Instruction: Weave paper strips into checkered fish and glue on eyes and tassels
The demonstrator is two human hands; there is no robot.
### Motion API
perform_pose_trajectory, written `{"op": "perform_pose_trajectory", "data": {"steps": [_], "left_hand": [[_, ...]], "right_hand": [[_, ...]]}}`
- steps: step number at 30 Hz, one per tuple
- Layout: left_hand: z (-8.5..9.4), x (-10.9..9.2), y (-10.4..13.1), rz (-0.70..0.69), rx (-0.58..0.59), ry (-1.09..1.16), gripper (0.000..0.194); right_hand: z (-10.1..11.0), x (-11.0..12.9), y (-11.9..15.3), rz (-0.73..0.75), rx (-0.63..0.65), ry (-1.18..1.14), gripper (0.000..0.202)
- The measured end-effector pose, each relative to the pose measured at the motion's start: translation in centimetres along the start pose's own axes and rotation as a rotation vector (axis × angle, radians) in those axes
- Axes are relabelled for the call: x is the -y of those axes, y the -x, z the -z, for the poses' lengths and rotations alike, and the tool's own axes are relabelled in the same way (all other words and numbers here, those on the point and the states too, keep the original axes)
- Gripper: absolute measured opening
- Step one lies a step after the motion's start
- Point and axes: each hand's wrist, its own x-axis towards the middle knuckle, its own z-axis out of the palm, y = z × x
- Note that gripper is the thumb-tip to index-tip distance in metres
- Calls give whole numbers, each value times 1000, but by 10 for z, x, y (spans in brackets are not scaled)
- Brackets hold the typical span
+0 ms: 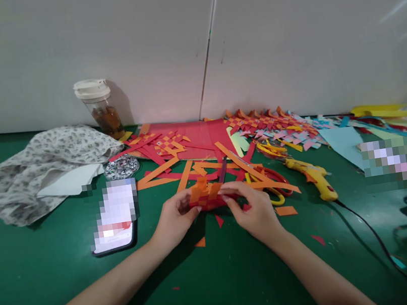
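The green tabletop [228, 296] spreads under both hands; the red sheet [201, 137] lies beyond the fingers, the glue gun [316, 179] to their right. Left hand [173, 221] and right hand [254, 211] hold the orange-and-red weave [202, 194] between them, fingers pinching its opposite ends. The step looks like interlacing or folding strips; the next move probably calls for a steady left pinch and a neat right-hand tuck. Loose strips [257, 166] lie just past the fingers, an orange scrap [201, 243] just nearer the body.
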Motion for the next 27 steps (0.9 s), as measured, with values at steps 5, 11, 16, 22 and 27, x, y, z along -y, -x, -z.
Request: {"op": "perform_pose_trajectory", "data": {"steps": [5,11,16,22,27], "left_hand": [[-1,-3,1,9,2,-38,27],[-2,-9,2,-5,-62,-141,20],[1,-8,1,-3,-48,-83,20],[-1,-11,3,40,10,-4,19],[-2,-13,6,79,54,37,25]], "right_hand": [[1,0,-1,31,3,39,21],[-1,1,0,-3,38,-8,22],[-2,4,0,-128,48,-181,38],[-3,1,-2,-242,59,-220,33],[-6,3,0,-231,92,-244,33]]}}
